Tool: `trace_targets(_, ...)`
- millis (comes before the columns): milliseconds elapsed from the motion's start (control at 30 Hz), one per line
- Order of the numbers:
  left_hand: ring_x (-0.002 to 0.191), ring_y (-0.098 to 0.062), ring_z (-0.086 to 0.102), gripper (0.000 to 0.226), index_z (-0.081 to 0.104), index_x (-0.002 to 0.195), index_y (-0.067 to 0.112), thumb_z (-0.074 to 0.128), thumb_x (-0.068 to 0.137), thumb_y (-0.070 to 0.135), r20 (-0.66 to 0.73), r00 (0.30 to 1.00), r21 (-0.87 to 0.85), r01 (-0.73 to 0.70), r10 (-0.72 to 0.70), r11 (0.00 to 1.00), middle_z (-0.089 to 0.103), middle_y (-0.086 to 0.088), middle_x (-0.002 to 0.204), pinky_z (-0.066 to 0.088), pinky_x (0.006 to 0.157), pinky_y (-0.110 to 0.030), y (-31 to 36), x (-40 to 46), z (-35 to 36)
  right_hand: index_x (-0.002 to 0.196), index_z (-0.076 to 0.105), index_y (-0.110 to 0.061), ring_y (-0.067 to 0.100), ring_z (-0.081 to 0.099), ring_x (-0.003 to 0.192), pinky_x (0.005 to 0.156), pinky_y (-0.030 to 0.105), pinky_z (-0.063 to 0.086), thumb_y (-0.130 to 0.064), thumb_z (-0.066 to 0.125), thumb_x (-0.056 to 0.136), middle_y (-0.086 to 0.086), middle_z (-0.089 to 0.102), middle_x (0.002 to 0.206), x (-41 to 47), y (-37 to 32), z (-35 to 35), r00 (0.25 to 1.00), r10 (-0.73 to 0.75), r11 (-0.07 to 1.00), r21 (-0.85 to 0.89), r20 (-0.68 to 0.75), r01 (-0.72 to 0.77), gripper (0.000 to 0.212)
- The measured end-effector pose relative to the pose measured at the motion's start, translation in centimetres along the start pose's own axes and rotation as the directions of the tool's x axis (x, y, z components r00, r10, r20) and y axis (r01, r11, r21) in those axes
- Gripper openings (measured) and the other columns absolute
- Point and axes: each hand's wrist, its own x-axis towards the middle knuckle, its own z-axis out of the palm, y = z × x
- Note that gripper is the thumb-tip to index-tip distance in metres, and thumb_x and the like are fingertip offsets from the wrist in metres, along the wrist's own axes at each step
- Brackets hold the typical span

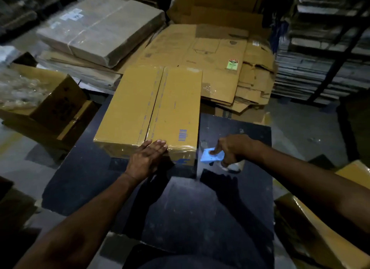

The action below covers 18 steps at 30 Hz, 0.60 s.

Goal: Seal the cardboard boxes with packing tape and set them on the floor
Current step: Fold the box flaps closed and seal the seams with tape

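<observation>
1 closed yellow-brown box [152, 110] lies on the dark worktop [200, 204], with shiny tape along its middle seam. 2 hands: the left [147, 158] presses flat on its near edge; the right [232, 148] grips 1 blue tape dispenser [212, 156].

The cardboard box [152, 106] is yellow-brown with blue stripes like a barcode. The tape dispenser [212, 156] is light blue. The worktop [200, 204] is dark, almost black.

No lettering can be read anywhere. The cardboard box [152, 108] carries a blue barcode [182, 135] with illegible bars, and a green sticker [232, 64] on the flattened carton [200, 46] is too blurred to read.
</observation>
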Motion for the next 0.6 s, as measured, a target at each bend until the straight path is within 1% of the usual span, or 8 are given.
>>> trace_targets(100, 0.132, -0.024, 0.061, 0.048, 0.066, 0.137, 0.006, 0.071, 0.09, 0.017, -0.042, 0.999, -0.028, 0.032, -0.033, 0.999, 0.063, -0.011, 0.144, 0.046, 0.113, -0.048, 1.0, 0.3, -0.5, 0.12, 0.071, -0.038, 0.022, 0.067, 0.108, 0.083, 0.037, 0.056, -0.028, 0.073, 0.075, -0.01, 0.069, 0.122, 1.3, 1.0, 2.5, 0.995, 0.085, 0.992, -0.097, 0.059, -0.079, 0.047)
trace_targets(200, 0.129, -0.023, 0.064, 0.049, 0.069, 0.132, 0.006, 0.074, 0.087, 0.025, -0.029, 0.998, -0.029, 0.061, -0.062, 0.998, 0.066, -0.011, 0.14, 0.05, 0.109, -0.047, 1.8, 0.8, -1.5, 0.109, 0.077, -0.033, 0.019, 0.07, 0.099, 0.081, 0.034, 0.056, -0.038, 0.073, 0.082, -0.009, 0.074, 0.113, 2.5, 3.4, 5.7, 0.983, 0.079, 0.997, 0.007, 0.165, -0.082, 0.028)
trace_targets(267, 0.125, -0.022, 0.067, 0.049, 0.073, 0.127, 0.008, 0.07, 0.086, 0.035, 0.04, 0.994, -0.036, 0.1, -0.098, 0.994, 0.069, -0.009, 0.136, 0.053, 0.106, -0.045, 2.4, 1.6, -2.6, 0.118, 0.074, -0.026, 0.02, 0.07, 0.092, 0.084, 0.033, 0.057, -0.034, 0.072, 0.084, -0.001, 0.075, 0.111, 2.9, 4.5, 7.5, 0.983, 0.019, 0.989, 0.138, 0.185, -0.046, 0.035)
trace_targets(333, 0.114, -0.021, 0.072, 0.046, 0.076, 0.121, 0.018, 0.067, 0.084, 0.044, 0.119, 0.982, -0.01, 0.147, -0.145, 0.989, 0.073, -0.002, 0.128, 0.059, 0.095, -0.039, 3.2, 3.0, -4.3, 0.131, 0.068, -0.022, 0.026, 0.068, 0.098, 0.086, 0.032, 0.052, -0.034, 0.061, 0.082, 0.005, 0.073, 0.118, 3.8, 5.3, 9.7, 0.99, -0.086, 0.968, 0.245, 0.113, 0.056, 0.051)
trace_targets(400, 0.095, -0.02, 0.076, 0.037, 0.076, 0.113, 0.031, 0.065, 0.083, 0.05, 0.156, 0.971, 0.043, 0.178, -0.183, 0.983, 0.078, 0.007, 0.11, 0.06, 0.074, -0.032, 3.7, 4.7, -5.9, 0.137, 0.066, -0.028, 0.032, 0.066, 0.108, 0.086, 0.031, 0.049, -0.027, 0.061, 0.08, 0.004, 0.069, 0.13, 4.2, 5.4, 11.6, 0.988, -0.143, 0.936, 0.333, 0.061, 0.115, 0.057)
trace_targets(467, 0.084, -0.021, 0.075, 0.032, 0.074, 0.11, 0.034, 0.062, 0.087, 0.052, 0.183, 0.964, 0.055, 0.188, -0.195, 0.981, 0.078, 0.009, 0.097, 0.057, 0.063, -0.03, 4.0, 6.6, -6.8, 0.133, 0.067, -0.037, 0.03, 0.066, 0.108, 0.081, 0.029, 0.049, -0.015, 0.063, 0.081, -0.001, 0.07, 0.129, 4.8, 5.4, 13.2, 0.991, -0.107, 0.868, 0.493, 0.079, 0.054, 0.056)
trace_targets(533, 0.084, -0.023, 0.075, 0.032, 0.072, 0.113, 0.036, 0.054, 0.093, 0.053, 0.221, 0.957, 0.001, 0.194, -0.19, 0.981, 0.078, 0.009, 0.102, 0.057, 0.061, -0.032, 4.4, 8.1, -6.8, 0.131, 0.069, -0.036, 0.021, 0.066, 0.103, 0.082, 0.028, 0.052, -0.005, 0.056, 0.087, -0.005, 0.069, 0.127, 4.1, 4.5, 13.0, 0.992, -0.086, 0.814, 0.581, 0.093, 0.016, 0.056)
trace_targets(600, 0.096, -0.018, 0.075, 0.034, 0.074, 0.117, 0.036, 0.054, 0.096, 0.054, 0.242, 0.956, -0.061, 0.185, -0.165, 0.981, 0.074, 0.013, 0.122, 0.058, 0.068, -0.03, 4.5, 9.2, -6.2, 0.13, 0.071, -0.027, 0.012, 0.063, 0.095, 0.073, 0.018, 0.052, 0.002, 0.05, 0.088, -0.002, 0.07, 0.126, 4.1, 4.1, 13.3, 0.994, -0.087, 0.77, 0.637, 0.064, 0.027, 0.055)
